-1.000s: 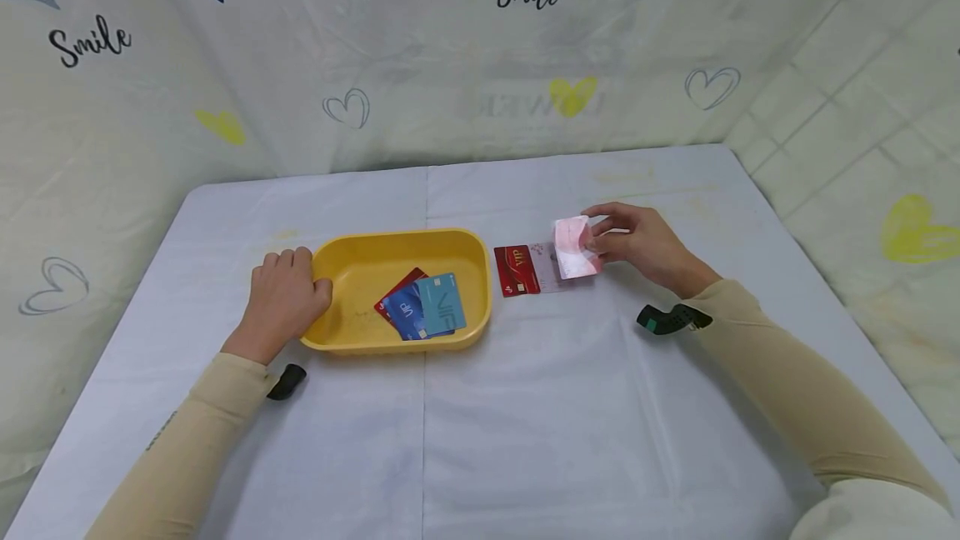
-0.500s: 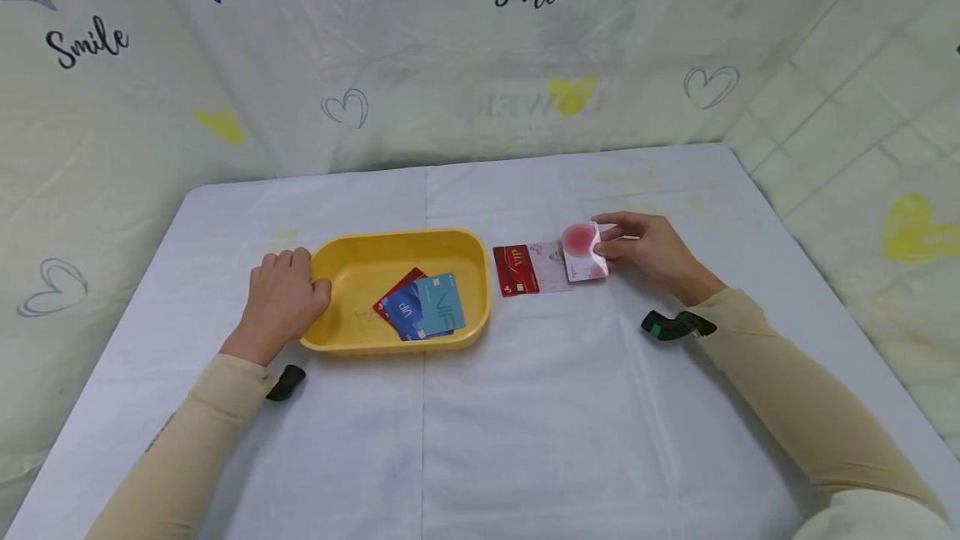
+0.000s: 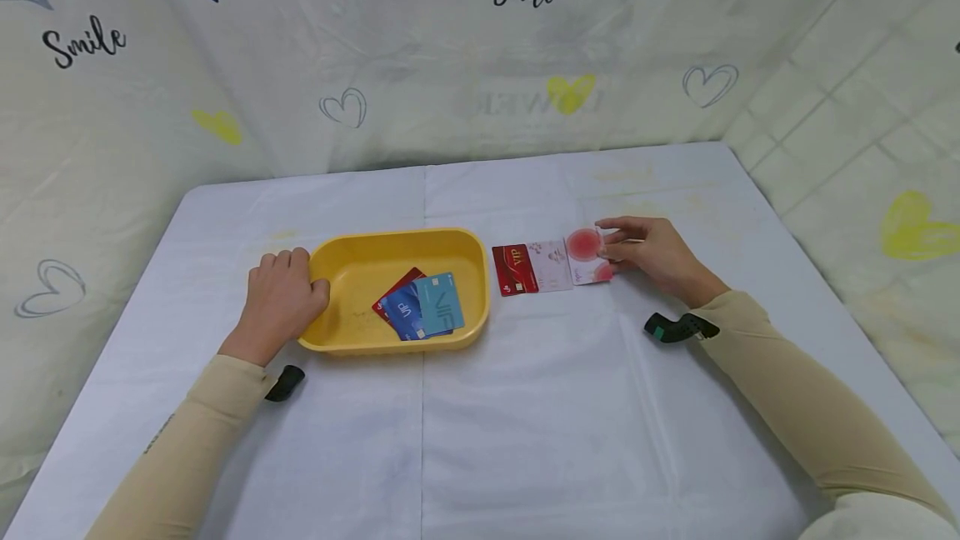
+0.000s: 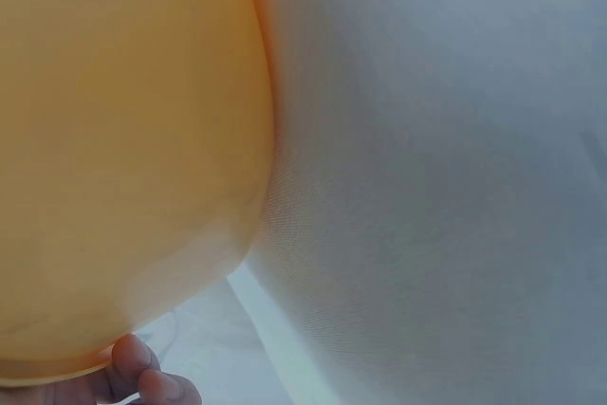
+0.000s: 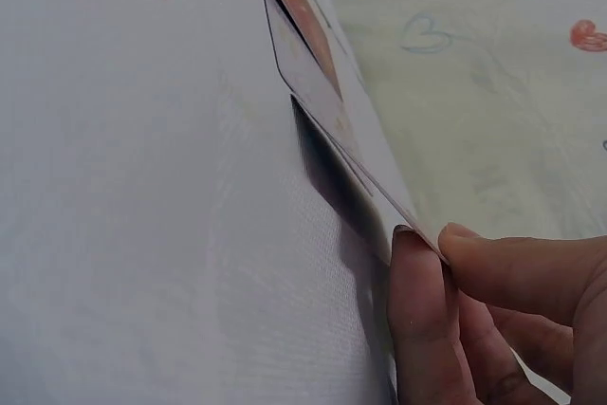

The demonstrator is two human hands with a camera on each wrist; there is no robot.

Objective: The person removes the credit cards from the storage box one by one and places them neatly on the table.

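Note:
My left hand point(image 3: 281, 298) grips the left rim of a yellow tray point(image 3: 363, 261); its fingertips point(image 4: 133, 356) show at the rim in the left wrist view. Inside the tray lie overlapping cards: a teal VIP card point(image 3: 442, 305), a blue VIP card point(image 3: 405, 311) and a red card point(image 3: 409, 280) mostly hidden beneath. Thumb and finger of my right hand point(image 3: 648, 255) pinch the right edge of a white card with pink circles point(image 3: 583, 250). That edge is raised off the cloth in the right wrist view. Left of it lie a flowered white card point(image 3: 551, 265) and a red VIP card point(image 3: 515, 270).
A white cloth point(image 3: 525, 423) covers the table. Behind it hangs a pale curtain point(image 3: 435, 65) printed with hearts and "Smile". The red VIP card lies just right of the tray. A dark wrist strap part point(image 3: 678, 327) sticks out beside the right sleeve.
The right hand has moved a little right and down with the pink-circled card. The card has tilted from upright and curved to nearly flat, beside the flowered card. The left hand stays on the tray.

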